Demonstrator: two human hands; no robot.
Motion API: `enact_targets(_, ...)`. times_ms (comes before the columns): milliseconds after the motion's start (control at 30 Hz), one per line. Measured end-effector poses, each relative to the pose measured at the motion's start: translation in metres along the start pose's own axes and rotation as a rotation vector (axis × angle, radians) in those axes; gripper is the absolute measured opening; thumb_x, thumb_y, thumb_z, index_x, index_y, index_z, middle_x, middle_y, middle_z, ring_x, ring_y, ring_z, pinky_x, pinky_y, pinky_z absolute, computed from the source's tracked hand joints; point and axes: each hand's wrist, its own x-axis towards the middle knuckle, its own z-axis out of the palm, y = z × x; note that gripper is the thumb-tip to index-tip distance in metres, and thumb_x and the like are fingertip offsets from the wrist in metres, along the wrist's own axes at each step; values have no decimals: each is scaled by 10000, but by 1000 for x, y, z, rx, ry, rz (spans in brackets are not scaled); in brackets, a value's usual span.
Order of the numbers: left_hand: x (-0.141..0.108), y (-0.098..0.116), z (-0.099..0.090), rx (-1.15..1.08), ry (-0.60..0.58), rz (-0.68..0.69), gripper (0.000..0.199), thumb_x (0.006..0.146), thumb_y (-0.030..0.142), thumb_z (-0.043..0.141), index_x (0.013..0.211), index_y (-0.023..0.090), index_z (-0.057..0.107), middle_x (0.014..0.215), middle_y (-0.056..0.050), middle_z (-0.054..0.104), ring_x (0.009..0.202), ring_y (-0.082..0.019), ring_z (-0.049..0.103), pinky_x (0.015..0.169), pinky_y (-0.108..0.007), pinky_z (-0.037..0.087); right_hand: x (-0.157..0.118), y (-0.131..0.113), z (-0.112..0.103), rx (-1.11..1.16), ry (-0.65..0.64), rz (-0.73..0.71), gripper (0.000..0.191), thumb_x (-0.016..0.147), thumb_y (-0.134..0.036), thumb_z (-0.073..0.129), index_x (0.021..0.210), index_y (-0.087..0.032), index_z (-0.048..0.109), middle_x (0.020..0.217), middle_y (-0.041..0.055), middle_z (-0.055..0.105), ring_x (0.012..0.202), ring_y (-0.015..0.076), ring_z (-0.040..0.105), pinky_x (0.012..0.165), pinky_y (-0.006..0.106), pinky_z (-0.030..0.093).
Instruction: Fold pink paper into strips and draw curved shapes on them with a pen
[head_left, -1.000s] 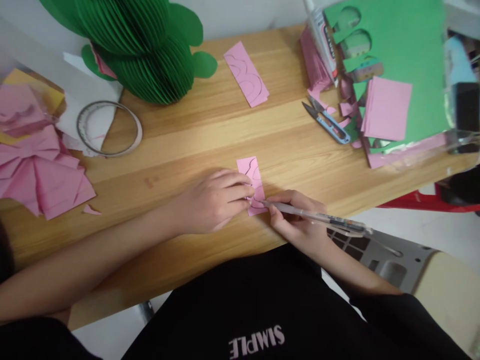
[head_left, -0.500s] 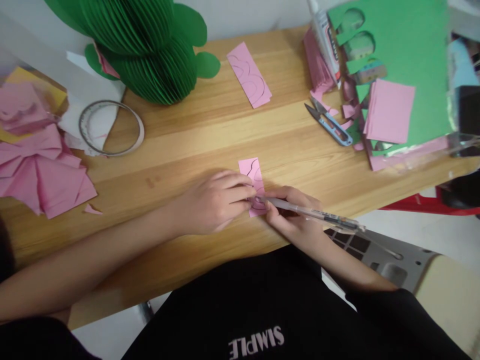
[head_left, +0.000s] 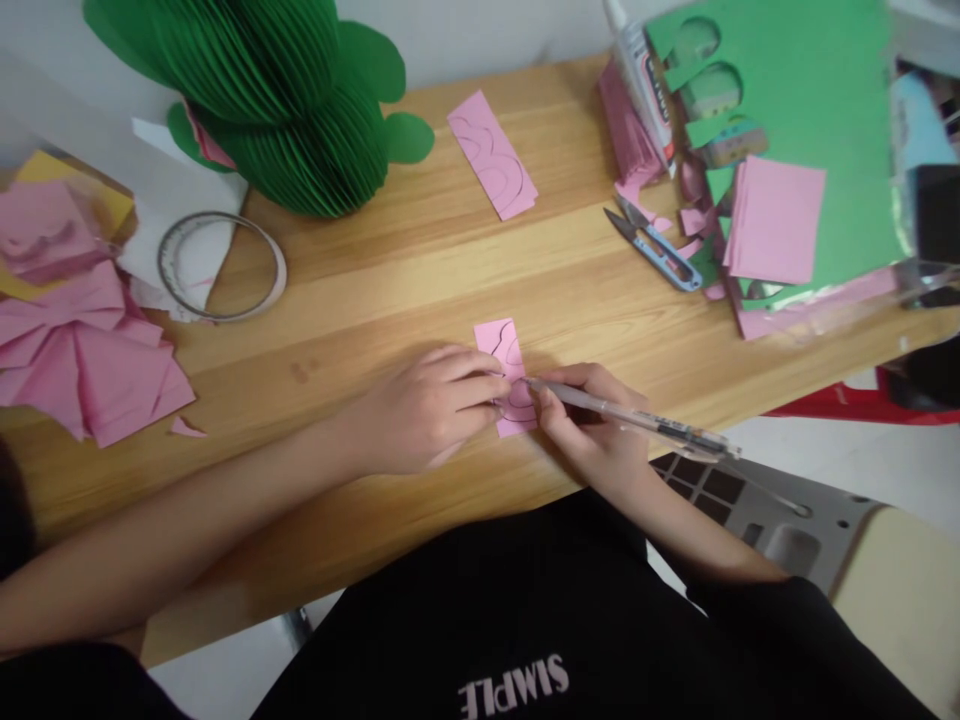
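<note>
A narrow strip of pink paper (head_left: 515,395) with curved dark lines drawn on it lies on the wooden table in front of me. Its left edge is under the fingertips of my left hand (head_left: 431,408), which rests on the table with its fingers extended. From the right, my right hand (head_left: 596,420) is closed round a clear gel pen (head_left: 630,412). The pen's tip is at the strip, near its right edge, and its barrel slants down to the right. Farther back lies another pink paper strip (head_left: 493,158) with similar curved lines.
A green honeycomb paper shape (head_left: 300,130) stands at the back left, near a tape roll (head_left: 279,285) and folded pink paper (head_left: 112,360). On the right are thread snips (head_left: 654,250), a glue tube (head_left: 651,95), pink paper squares (head_left: 780,220) and a cut green sheet (head_left: 832,100).
The pen tip has shifted slightly up and to the right along the strip, the right hand moving with it. My left hand stays on the paper. The view has shifted a little.
</note>
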Motion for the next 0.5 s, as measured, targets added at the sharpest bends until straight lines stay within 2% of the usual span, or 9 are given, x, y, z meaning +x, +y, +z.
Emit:
enact_targets(233,0,-2,1,-18,18,18,301,975,131,385,926,156,681,1031,-57,729,1045,-243,628,899,-397,521,-2,0,2,56,46,50,110,874,-281,663,900,-174,676,749,14,747,540,91,641,477,194,511)
enact_targets(500,0,-1,1,-27,19,18,280,969,121,408,940,140,686,1035,-77,728,1063,-253,623,897,-411,518,-3,1,3,48,39,51,117,877,-291,659,897,-177,678,717,15,736,514,98,630,455,207,498)
